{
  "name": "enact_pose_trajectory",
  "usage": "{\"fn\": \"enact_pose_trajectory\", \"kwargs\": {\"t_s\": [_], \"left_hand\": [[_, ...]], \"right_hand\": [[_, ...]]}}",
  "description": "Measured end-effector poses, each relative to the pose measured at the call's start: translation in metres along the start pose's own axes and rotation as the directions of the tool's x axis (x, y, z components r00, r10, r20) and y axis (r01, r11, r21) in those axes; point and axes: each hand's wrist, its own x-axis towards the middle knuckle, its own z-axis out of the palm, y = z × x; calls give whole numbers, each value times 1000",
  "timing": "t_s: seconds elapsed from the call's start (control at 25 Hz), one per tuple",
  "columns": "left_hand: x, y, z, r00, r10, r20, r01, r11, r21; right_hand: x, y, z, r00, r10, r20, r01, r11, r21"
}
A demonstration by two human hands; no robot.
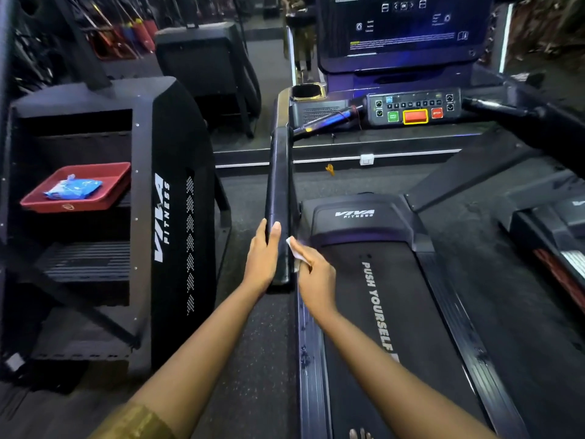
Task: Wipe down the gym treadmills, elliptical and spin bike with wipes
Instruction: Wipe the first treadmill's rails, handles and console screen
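Left handrail [280, 198] of the treadmill [380, 312], near end; my left grip [264, 251] lies flat along its outer side, fingers straight, holding nothing, just steadying; my right grip [313, 272] pinches the wipe [295, 249] between thumb and fingers and presses it to the rail's inner side.

Handling: the wipe looks thin, limp and light, probably damp; it will likely bunch or slip out under a loose pinch, so best kept folded with the fingers well onto it, flat face to the rail. The rail looks rigid, smooth and glossy; it should take firm pressure and could be slick once wet.

Spare stock: a blue wipe pack [73, 186] sits in a red tray [104, 201] on a step of the machine to the left, well apart from my hands.

Hard to make out: how much of the wipe is tucked behind my fingers; the rail's underside; lettering on the console [414, 107] buttons and the screen [402, 26]; the room is dim, and I cannot pick out an elliptical or spin bike.
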Motion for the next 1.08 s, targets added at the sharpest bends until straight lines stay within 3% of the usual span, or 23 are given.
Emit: {"fn": "enact_pose_trajectory", "kwargs": {"t_s": [0.2,0.32,0.48,0.72,0.84,1.08], "left_hand": [[0,-2,-1,1000,10,22,-11,1000,23],[-7,-5,-4,995,88,54,-94,989,112],[-15,-7,-3,995,96,33,-99,988,121],[-14,-6,-3,997,76,12,-77,994,83],[-14,-6,-2,997,70,9,-71,993,95],[-11,-8,-3,995,97,13,-98,992,84]], "right_hand": [[-50,1,-19,999,-28,26,26,997,66],[-20,9,-21,984,165,-67,-162,986,47],[-3,16,0,916,401,-13,-400,910,-109],[-44,-7,4,836,539,-104,-519,838,170],[-51,-22,1,835,538,-116,-516,839,175],[-58,-49,-9,920,379,-95,-378,925,31]]}}
